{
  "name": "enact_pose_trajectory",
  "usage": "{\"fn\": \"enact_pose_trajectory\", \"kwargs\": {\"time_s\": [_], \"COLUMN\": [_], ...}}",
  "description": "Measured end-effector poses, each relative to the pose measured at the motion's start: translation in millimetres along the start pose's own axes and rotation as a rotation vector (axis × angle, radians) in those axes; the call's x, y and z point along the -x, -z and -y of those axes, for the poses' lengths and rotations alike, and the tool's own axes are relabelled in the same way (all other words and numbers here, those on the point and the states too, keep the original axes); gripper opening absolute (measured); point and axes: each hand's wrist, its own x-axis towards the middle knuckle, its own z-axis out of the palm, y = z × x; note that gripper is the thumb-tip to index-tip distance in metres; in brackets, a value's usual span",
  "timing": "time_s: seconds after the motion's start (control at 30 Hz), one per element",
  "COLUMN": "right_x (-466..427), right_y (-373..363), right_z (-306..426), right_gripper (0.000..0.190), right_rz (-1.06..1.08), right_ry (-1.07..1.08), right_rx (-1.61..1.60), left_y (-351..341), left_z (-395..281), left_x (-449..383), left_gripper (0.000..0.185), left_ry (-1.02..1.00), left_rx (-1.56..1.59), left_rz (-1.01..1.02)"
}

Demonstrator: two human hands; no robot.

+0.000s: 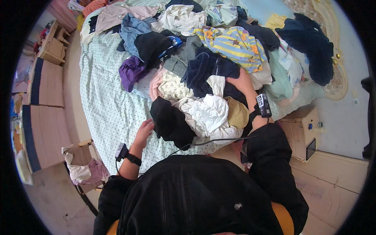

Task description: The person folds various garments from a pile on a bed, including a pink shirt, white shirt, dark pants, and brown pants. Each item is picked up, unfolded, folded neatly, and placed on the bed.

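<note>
A heap of mixed clothes covers much of a bed with a dotted sheet (108, 102). My left hand (144, 132) is at the left edge of a black garment (170, 122), fingertips close to it; whether they grip it is unclear. My right hand (240, 82) lies on dark navy clothing (213, 70), with its fingers partly hidden in the cloth. White garments (208, 113) and a tan one (238, 113) lie between my forearms. Beyond my right hand is a yellow and blue striped garment (232, 44). A purple garment (132, 72) lies at the heap's left side.
A chair (83, 157) with clothes over it stands at the lower left. Cabinets (48, 85) line the left side. A bedside cabinet (296, 135) stands at the right, near the ornate headboard (337, 67). A black cable (217, 140) runs across in front of my body.
</note>
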Motion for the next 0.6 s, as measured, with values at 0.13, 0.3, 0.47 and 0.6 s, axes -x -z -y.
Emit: {"fn": "enact_pose_trajectory", "kwargs": {"time_s": [0.13,0.3,0.47,0.6], "right_x": [-12,-8,-34,-77], "right_y": [-5,13,16,-3], "right_z": [11,23,37,42], "right_gripper": [0.061,0.072,0.091,0.109], "right_rz": [0.212,0.03,0.149,0.332], "right_ry": [-0.052,0.156,0.522,0.468], "right_rx": [0.106,0.264,0.365,0.544], "left_y": [-30,-53,-39,-10], "left_z": [-3,-8,10,30], "left_x": [8,-1,7,29], "left_gripper": [0.037,0.036,0.032,0.034], "left_ry": [-0.04,-0.215,-0.151,-0.079], "left_rx": [-0.088,-0.149,-0.169,-0.14], "left_rz": [0.048,0.244,0.181,0.044]}}
